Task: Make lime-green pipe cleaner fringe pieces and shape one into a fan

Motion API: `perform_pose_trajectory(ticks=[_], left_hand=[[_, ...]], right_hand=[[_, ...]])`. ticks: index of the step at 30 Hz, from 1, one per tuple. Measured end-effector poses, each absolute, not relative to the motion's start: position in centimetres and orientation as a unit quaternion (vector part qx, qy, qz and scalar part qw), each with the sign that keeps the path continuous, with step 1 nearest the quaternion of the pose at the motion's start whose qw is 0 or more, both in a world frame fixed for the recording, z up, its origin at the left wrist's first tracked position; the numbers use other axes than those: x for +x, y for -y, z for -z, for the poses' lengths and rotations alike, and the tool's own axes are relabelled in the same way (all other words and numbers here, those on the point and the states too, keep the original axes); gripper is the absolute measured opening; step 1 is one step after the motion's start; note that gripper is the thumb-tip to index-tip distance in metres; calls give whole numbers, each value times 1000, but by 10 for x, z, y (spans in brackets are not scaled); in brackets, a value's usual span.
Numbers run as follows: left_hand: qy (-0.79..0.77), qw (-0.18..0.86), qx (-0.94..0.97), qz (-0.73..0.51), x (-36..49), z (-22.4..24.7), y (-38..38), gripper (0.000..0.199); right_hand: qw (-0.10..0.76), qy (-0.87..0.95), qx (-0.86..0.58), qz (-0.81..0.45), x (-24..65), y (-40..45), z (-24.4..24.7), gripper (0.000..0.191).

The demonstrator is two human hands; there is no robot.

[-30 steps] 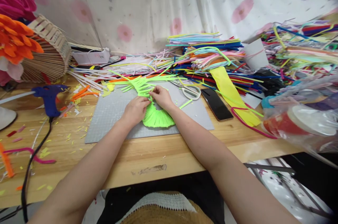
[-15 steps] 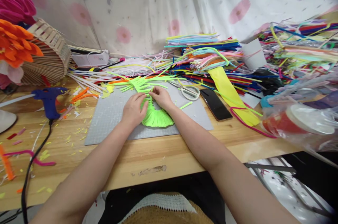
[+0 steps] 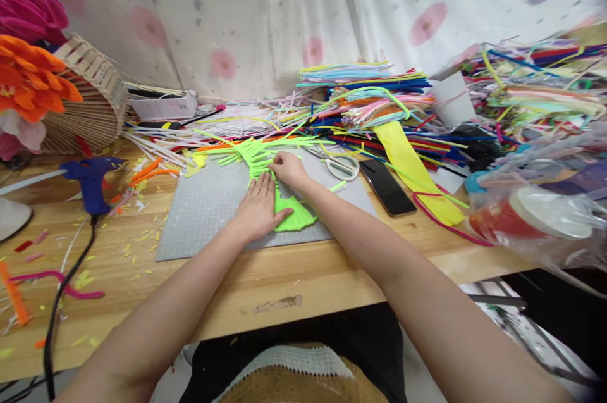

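Note:
A bright green piece of pipe cleaners (image 3: 296,214), fanned out at its near end, lies on a grey cutting mat (image 3: 199,213). My left hand (image 3: 258,207) rests flat on the left part of it, fingers stretched forward and thumb out to the right. Just right of those fingertips, my right hand (image 3: 287,170) pinches the green piece at its middle; the exact strand is hidden by the fingers. More green strips (image 3: 253,153) spread out beyond both hands.
White-handled scissors (image 3: 342,167) and a black phone (image 3: 387,188) lie to the right, beside a yellow strip (image 3: 417,169). Pipe cleaner heaps (image 3: 374,99) line the back. A blue glue gun (image 3: 91,181) and wooden basket (image 3: 92,93) stand left. A wrapped cup (image 3: 545,216) is far right.
My left hand has flattened and moved right and nearer, now covering the left side of the green fan. My right hand's fingers have closed up more, staying near the same spot.

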State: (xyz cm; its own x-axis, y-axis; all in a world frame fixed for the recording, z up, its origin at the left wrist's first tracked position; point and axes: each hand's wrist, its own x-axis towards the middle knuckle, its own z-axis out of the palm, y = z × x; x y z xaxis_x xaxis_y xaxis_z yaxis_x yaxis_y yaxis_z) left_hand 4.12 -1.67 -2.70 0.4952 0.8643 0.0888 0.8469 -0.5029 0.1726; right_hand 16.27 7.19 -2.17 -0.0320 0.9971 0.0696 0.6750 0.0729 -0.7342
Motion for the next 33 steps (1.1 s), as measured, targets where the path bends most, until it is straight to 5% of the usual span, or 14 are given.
perform_pose_trajectory(ticks=[9, 19, 26, 33], left_hand=[[-493, 39, 865, -85, 42, 29, 18, 74], [-493, 62, 863, -92, 43, 26, 18, 75], [-569, 133, 749, -313, 15, 10, -13, 34], [-510, 98, 827, -213, 6, 16, -31, 21]], right_hand=[[290, 646, -670, -224, 154, -91, 18, 11], [448, 559, -592, -370, 155, -92, 29, 17], [517, 492, -468, -521, 168, -52, 26, 20], [568, 488, -450, -487, 166, -47, 28, 24]])
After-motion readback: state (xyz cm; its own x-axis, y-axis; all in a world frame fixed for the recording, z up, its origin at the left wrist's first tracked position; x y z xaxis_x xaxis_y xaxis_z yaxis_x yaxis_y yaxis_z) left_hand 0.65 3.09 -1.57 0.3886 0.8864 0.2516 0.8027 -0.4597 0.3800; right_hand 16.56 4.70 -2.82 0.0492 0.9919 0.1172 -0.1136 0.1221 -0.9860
